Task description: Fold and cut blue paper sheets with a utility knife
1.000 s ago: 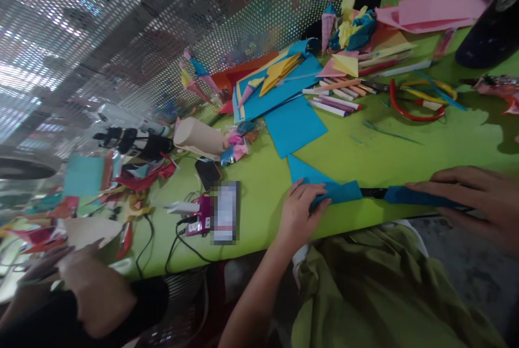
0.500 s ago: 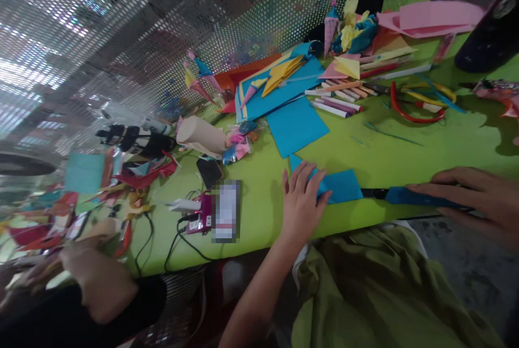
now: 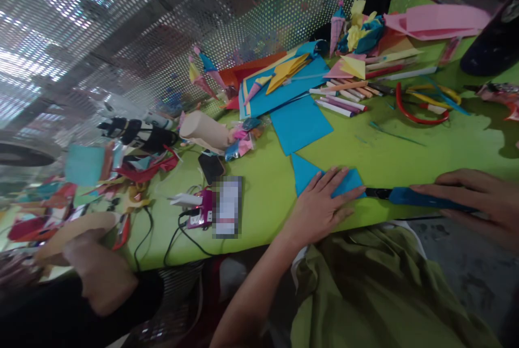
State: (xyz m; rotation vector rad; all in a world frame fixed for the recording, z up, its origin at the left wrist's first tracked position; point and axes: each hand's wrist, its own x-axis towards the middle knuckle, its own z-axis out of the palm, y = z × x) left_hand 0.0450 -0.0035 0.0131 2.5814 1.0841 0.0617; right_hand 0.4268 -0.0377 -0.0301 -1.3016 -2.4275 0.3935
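Note:
My left hand lies flat on a piece of blue paper, with its fingers stretched out to the right. A pointed corner of the paper shows to the left of the fingers, and its right end shows beyond them. My right hand is wrapped round a long blue tool with a black front end; its exact kind cannot be made out. The black end points left and meets the right edge of the paper, near the table's front edge. Behind my left hand rests a blue paper square.
Markers, red-handled pliers and paper cones lie farther back on the green table. A phone and a purple charging block with cables sit to the left. At far left is another person's hand.
My left hand has slid right along the blue paper, nearer the tool, uncovering more of the pointed corner. My right hand and the tool have hardly moved.

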